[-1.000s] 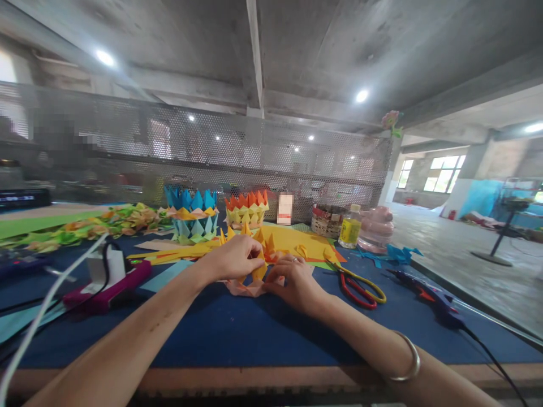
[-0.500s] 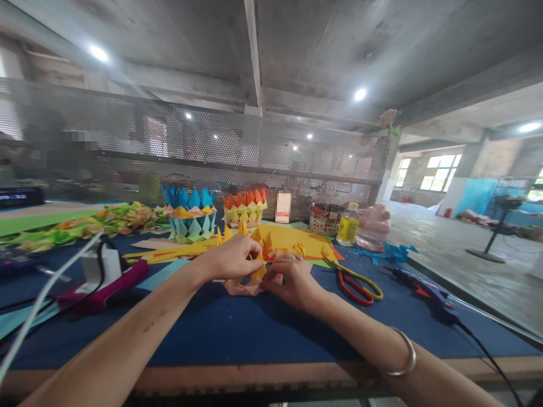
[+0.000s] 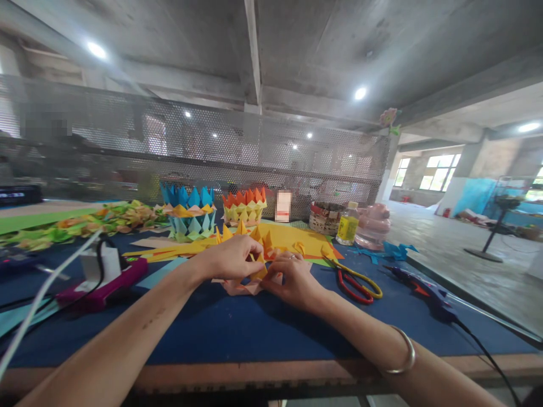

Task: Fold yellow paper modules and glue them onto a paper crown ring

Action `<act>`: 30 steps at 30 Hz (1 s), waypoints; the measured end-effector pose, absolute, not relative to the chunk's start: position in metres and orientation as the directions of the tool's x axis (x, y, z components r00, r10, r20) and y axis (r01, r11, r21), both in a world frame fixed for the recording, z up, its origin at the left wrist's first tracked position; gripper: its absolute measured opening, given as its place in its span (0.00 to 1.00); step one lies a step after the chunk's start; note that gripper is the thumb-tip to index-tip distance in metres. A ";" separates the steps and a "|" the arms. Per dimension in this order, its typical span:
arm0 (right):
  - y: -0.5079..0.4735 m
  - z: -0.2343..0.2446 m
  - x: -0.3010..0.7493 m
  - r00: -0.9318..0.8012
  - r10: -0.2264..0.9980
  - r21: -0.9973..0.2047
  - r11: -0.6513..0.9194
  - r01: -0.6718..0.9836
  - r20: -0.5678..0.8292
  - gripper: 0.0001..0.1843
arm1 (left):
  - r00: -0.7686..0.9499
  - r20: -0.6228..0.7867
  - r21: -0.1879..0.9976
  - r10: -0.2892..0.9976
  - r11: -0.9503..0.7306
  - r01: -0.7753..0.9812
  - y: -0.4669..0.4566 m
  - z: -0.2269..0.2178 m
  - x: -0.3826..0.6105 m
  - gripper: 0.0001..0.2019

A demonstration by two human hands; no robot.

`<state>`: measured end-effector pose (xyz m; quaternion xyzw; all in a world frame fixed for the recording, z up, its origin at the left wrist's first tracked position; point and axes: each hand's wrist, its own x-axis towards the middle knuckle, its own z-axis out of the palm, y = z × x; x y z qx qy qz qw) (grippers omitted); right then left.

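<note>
We're seeing matt folded paper pieces (image 3: 250, 271), desk (image 3: 254, 328) in matt blue cloth, scissors (image 3: 356, 281) with glossy plastic handles.

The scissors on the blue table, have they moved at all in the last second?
No. The scissors lie in the same spot on the blue table, right of the hands and left of the glue gun; the small shift comes from the camera.

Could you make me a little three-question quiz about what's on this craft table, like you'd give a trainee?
1. True or false: the left hand and right hand both grip the folded orange paper piece.
2. What lies just right of the right hand: A) scissors, B) a hammer, C) a cup?
3. Fill in: the paper crown at the back has ____ points on top.

Key: 1 true; 2 A; 3 blue.
</note>
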<state>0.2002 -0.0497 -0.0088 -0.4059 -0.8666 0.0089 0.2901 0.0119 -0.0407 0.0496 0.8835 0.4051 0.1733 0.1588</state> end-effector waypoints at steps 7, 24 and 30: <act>-0.049 -0.010 0.201 -0.514 0.688 -0.228 0.686 0.691 0.513 0.13 | 0.620 0.158 0.443 0.768 -0.617 0.651 -0.043 0.051 0.013 0.05; -0.047 -0.014 0.196 -0.418 0.757 -0.451 0.642 0.621 0.503 0.09 | 0.619 0.141 0.487 0.773 -0.599 0.636 -0.042 0.050 0.013 0.06; -0.050 -0.009 0.197 -0.473 0.721 -0.413 0.684 0.602 0.506 0.08 | 0.630 0.130 0.477 0.766 -0.606 0.637 -0.045 0.051 0.013 0.06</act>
